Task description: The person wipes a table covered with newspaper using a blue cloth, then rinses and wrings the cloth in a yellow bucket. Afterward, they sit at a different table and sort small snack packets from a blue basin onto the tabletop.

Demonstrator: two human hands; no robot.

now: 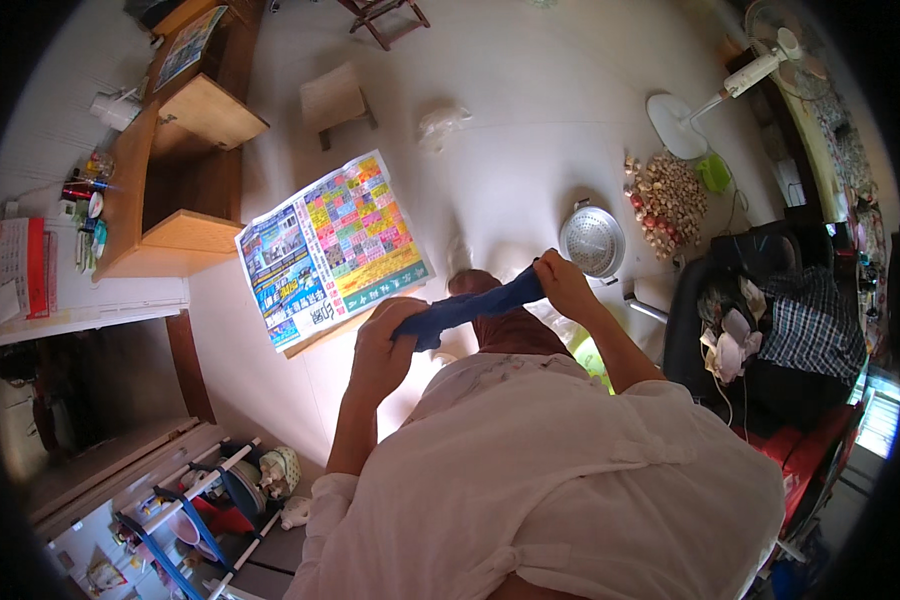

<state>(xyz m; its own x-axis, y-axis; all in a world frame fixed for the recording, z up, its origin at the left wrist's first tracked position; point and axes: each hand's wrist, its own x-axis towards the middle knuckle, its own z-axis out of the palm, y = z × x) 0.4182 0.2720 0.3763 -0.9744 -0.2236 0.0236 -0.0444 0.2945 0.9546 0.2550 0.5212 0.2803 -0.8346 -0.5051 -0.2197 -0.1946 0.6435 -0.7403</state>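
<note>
A dark blue cloth (476, 303) is stretched in a twisted band between my two hands, in front of my body. My left hand (384, 349) grips its left end, with the thumb lying along the cloth. At the other end, a little higher in the view, my right hand (564, 283) is closed on the gathered fabric. Beyond the left hand, a colourful printed sheet (360, 232) covers the top of something low, whose wooden edge shows underneath. A perforated metal strainer (592, 241) rests on the floor past my right hand.
Garlic bulbs and a few red onions (664, 199) lie spread on the floor at right, near a white fan stand (675, 126). A small stool (335, 97) stands ahead. On the left is a wooden cabinet (206, 112) with open doors. A black chair (690, 315) holds clothes.
</note>
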